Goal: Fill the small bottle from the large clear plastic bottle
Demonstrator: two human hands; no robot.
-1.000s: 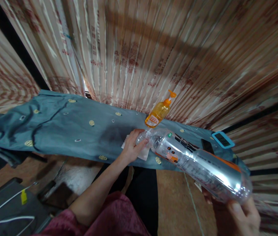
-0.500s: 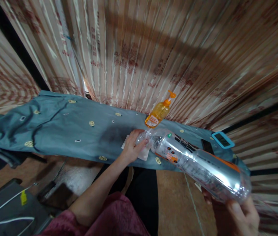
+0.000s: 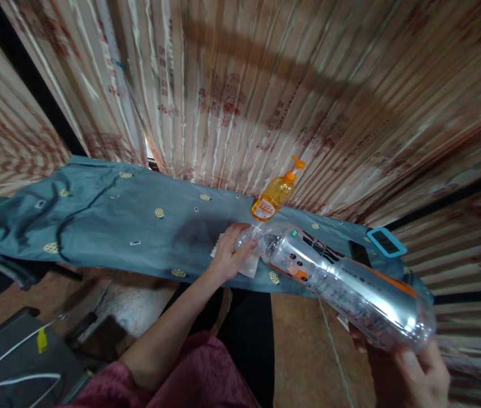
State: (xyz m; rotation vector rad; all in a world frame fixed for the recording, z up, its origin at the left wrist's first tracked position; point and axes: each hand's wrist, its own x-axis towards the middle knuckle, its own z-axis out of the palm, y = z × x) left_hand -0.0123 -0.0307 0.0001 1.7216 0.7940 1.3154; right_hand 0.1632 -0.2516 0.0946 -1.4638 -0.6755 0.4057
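Observation:
A large clear plastic bottle (image 3: 337, 283) with a silver and orange label lies tilted across the right side, its neck toward the middle. My right hand (image 3: 422, 365) grips it by the base. Fingers of my left hand (image 3: 229, 255) are closed around a small clear container (image 3: 243, 238), whose exact kind I cannot make out. The big bottle's mouth meets or nearly meets this container. Beneath my left hand is a white tissue (image 3: 249, 266). Just behind stands a pump bottle (image 3: 272, 198) of orange-yellow liquid.
A blue-green patterned cloth (image 3: 138, 226) covers the narrow table. At its right end are a light-blue-framed digital timer (image 3: 387, 242) and a dark flat object (image 3: 359, 253). Pleated curtains (image 3: 232, 85) hang behind. A dark box (image 3: 19, 362) with white cables is at lower left.

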